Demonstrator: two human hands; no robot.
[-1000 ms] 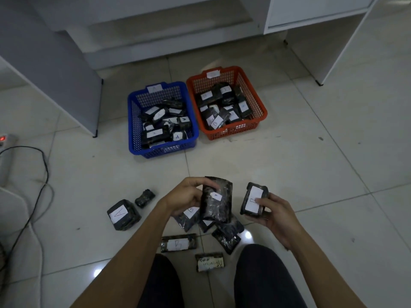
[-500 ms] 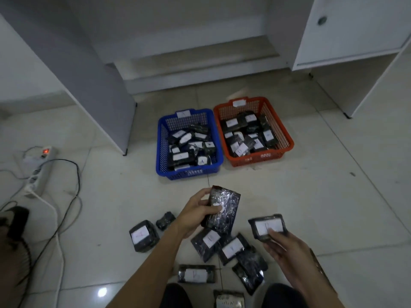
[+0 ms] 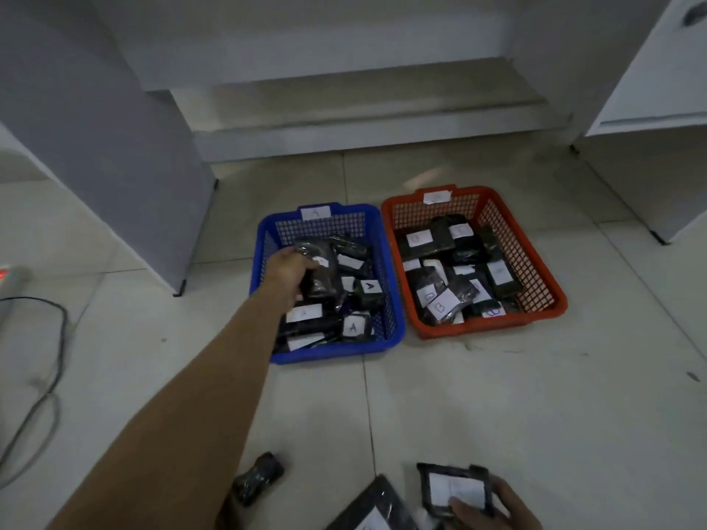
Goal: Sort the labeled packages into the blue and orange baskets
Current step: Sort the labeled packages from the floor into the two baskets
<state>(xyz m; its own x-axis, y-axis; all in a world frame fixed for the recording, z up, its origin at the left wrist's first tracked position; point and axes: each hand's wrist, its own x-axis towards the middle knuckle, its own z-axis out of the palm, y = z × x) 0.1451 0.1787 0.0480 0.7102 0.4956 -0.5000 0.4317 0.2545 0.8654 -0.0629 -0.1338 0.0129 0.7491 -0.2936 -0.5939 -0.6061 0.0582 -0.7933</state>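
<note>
step: drop into blue basket point(image 3: 394, 330) | left hand point(image 3: 290, 269) now over it, up from lap level half a second ago, fingers wrapped round glossy package point(image 3: 321, 273) (not yet released) | right hand point(image 3: 493, 506) low, pinching labelled package point(image 3: 453, 491), letter unreadable | orange basket point(image 3: 551, 304) probably next

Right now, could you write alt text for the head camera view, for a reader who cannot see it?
The left hand holds a black package over the blue basket, beside the orange basket, both holding labeled packages. The right hand holds another package low in view.
</note>
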